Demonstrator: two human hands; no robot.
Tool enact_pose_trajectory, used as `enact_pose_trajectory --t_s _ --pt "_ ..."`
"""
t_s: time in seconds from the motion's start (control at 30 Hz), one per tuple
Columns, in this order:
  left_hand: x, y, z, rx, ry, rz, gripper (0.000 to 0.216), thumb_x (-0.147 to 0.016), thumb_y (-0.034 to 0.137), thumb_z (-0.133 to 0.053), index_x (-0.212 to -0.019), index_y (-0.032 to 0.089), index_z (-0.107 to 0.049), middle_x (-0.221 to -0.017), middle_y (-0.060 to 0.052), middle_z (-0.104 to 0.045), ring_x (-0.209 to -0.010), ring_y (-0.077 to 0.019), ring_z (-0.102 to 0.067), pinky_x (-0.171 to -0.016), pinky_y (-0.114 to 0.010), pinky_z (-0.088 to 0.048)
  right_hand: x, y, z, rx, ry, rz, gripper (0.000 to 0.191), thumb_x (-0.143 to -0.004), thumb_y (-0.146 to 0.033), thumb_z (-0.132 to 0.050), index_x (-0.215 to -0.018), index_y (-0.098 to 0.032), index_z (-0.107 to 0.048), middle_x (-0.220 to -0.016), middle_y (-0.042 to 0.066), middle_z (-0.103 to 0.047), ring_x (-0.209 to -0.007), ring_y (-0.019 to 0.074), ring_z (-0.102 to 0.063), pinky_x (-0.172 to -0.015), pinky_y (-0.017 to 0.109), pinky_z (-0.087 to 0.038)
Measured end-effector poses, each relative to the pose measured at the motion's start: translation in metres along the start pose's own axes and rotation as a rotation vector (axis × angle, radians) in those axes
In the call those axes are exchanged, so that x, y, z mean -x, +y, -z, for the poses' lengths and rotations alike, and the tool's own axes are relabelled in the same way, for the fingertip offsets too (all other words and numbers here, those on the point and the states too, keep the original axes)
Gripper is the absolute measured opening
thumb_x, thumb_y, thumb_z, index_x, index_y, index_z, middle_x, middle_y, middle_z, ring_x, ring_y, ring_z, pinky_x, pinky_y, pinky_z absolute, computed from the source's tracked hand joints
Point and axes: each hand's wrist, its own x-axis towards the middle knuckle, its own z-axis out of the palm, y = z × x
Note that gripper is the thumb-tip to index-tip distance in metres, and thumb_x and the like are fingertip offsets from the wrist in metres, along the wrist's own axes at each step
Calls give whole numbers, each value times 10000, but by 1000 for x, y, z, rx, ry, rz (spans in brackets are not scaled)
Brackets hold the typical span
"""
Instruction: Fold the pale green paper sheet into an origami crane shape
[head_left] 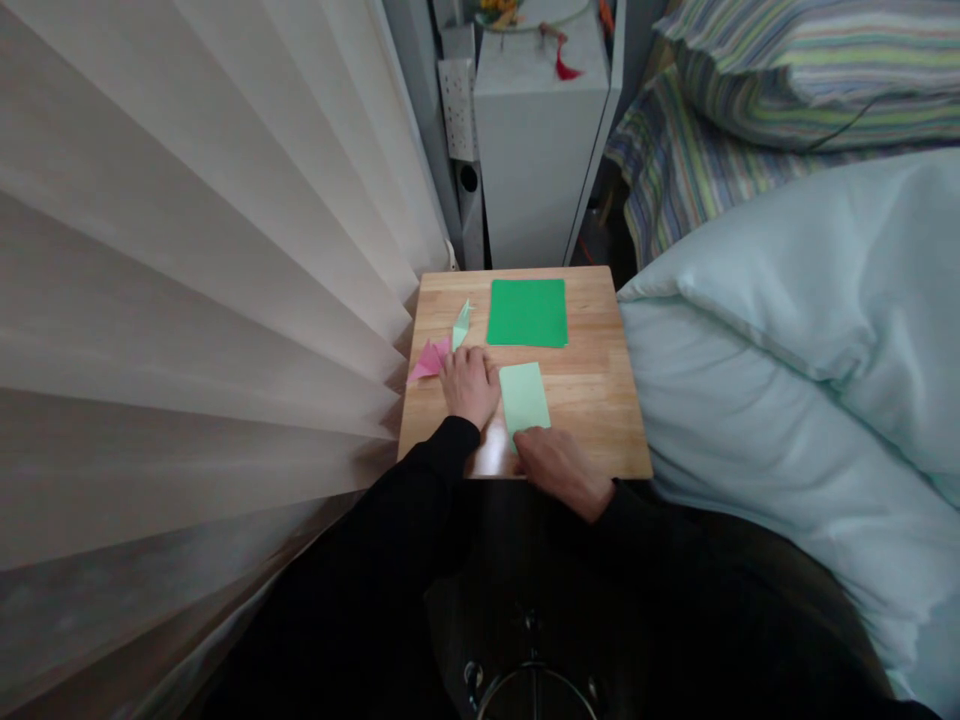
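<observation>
A folded light green sheet of paper (525, 394) lies as an upright rectangle on the small wooden table (600, 400). My right hand (559, 465) is at its lower edge, fingers curled and closed on the near corner. My left hand (471, 385) rests palm down just left of the sheet, its fingers stretched out over the wood and holding nothing visible. Beyond those fingertips is a small pointed light green folded paper piece (461, 326). A pink folded paper piece (430, 360) sits beside them on the left. Farther back lies a stack of bright green paper (528, 313).
A pleated curtain (225, 300) hangs against the table's left side. Behind stands a white cabinet (540, 160) with a red tassel (564, 66) on top. Pale blue bedding (772, 380) borders the right side, with a striped pillow (840, 80) farther back.
</observation>
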Motion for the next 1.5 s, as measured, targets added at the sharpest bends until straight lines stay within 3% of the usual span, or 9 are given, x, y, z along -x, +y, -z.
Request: enact_pose_trajectory --t_s 0.2,0.43,0.6,0.77,0.93,1.03,1.17,1.33,1.5 --pt "4 0 7 112 -19 -52 147 -984 195 -516 -1013 188 -661 -1059 -108 -677 -1055 -279 -612 -953 -414 -480 -13 39 27 -154 2 32 189 -990 -199 -557 -966 -184 -744 -912 72 -796 -827 165 -727 -692 236 -463" --pt "35 26 34 64 -199 -280 123 -971 258 -590 -1037 198 -676 -1096 -106 -690 -1087 -278 -624 -898 -385 -515 -13 90 42 -44 253 -281 185 -993 -282 -595 -1003 -152 -726 -985 161 -781 -949 264 -727 -763 311 -460" --pt "55 21 35 99 -395 -597 661 -857 421 -766 -1424 154 -554 -1588 -181 -474 -1490 -372 -389 -1196 -515 -358 -14 91 37 -13 210 -281 251 -1002 -356 -582 -1020 -157 -734 -1034 171 -778 -987 284 -727 -776 327 -470" --pt "77 18 23 41 -617 -738 1139 -686 396 -894 -1618 147 -286 -1723 -217 -219 -1600 -425 -169 -1247 -710 -104 -16 83 47 -5 325 -300 293 -1028 -389 -518 -1036 -184 -728 -1030 159 -778 -968 290 -716 -758 334 -457" --pt "82 29 17 182 -669 -974 636 -821 54 -652 -1431 217 -581 -1613 -115 -491 -1528 -291 -409 -1279 -536 -237 -14 88 53 -134 445 -286 243 -991 -360 -573 -902 -190 -723 -910 121 -775 -856 255 -700 -730 326 -446" --pt "71 28 25 414 -637 -769 323 -921 104 -557 -1153 226 -746 -1131 -70 -794 -1096 -229 -731 -1021 -374 -518 -13 96 61 -345 612 -289 254 -976 -347 -584 -813 -184 -693 -806 87 -757 -740 211 -675 -706 313 -452" --pt "47 18 41 839 -371 -234 256 -957 369 -621 -833 180 -741 -704 -11 -695 -666 -175 -648 -657 -287 -502 -11 93 71 -630 779 -136 336 -978 -420 -555 -797 -169 -684 -806 85 -759 -752 201 -680 -718 314 -478" --pt "22 12 45 1214 -352 -17 300 -820 434 -772 -879 142 -736 -786 -34 -726 -702 -167 -650 -647 -272 -517 -13 71 67 -839 526 186 350 -902 -507 -649 -932 -165 -717 -846 61 -755 -756 188 -669 -691 301 -498" --pt "16 12 42 1232 -209 4 504 -815 353 -773 -1283 180 -703 -1296 -115 -740 -1086 -244 -727 -916 -369 -587 -18 62 60 -898 493 201 293 -878 -465 -647 -861 -174 -680 -824 53 -729 -711 174 -628 -647 299 -483"
